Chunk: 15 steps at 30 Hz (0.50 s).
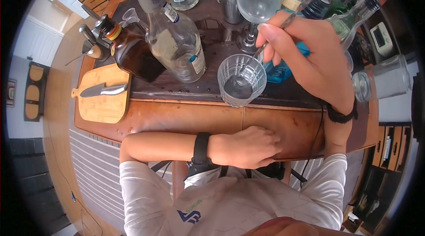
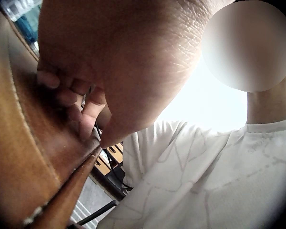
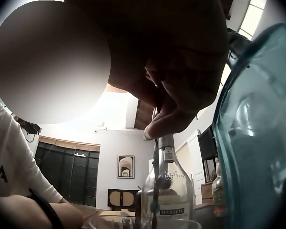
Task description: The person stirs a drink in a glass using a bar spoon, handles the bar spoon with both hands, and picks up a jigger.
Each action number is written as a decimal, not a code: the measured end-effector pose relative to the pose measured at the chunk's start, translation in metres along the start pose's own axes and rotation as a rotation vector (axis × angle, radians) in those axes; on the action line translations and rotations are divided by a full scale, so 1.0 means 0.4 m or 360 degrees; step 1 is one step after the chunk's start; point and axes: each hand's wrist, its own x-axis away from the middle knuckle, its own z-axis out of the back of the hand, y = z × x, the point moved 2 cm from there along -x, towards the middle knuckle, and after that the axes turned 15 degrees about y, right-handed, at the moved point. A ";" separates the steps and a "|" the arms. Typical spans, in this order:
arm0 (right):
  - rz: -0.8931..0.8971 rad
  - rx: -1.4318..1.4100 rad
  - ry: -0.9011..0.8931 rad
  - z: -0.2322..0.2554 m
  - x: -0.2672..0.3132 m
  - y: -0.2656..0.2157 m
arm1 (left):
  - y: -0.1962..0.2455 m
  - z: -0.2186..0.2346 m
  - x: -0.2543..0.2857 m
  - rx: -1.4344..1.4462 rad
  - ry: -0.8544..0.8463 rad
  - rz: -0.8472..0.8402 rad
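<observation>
My right hand [image 1: 305,50] pinches the thin twisted shaft of a metal bar spoon [image 1: 304,6] between thumb and fingers. The spoon slants down into a cut-glass tumbler [image 1: 228,96] near the front of the dark table top; its upper end rises past the hand at the top right. In the right wrist view the shaft of the spoon [image 3: 156,191] runs down from the fingertips past the tumbler's rim [image 3: 97,221]. My left hand [image 1: 245,147] rests on the brown leather table edge [image 1: 177,116], fingers loosely curled with nothing in them.
Left of the tumbler stand a clear bottle [image 1: 175,50] and a brown bottle [image 1: 137,56]. A knife [image 1: 104,90] lies on a wooden board [image 1: 95,112]. Behind are a stemmed glass [image 1: 259,3] and a metal shaker [image 1: 230,1]. A blue bottle [image 3: 262,133] stands close by the right hand.
</observation>
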 end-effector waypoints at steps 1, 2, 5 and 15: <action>0.0054 0.0025 0.0038 -0.001 -0.001 0.003 | 0.000 -0.001 0.000 -0.0004 0.0001 0.0004; 0.0108 0.0051 0.0076 -0.001 -0.001 0.004 | 0.000 -0.001 0.000 -0.0003 0.0000 0.0004; 0.0134 0.0087 0.0080 0.006 -0.001 0.000 | 0.001 0.000 -0.001 -0.0002 -0.0010 0.0006; -0.0014 -0.0001 -0.0059 0.008 -0.001 -0.007 | -0.001 -0.003 0.000 -0.0025 -0.0003 -0.0013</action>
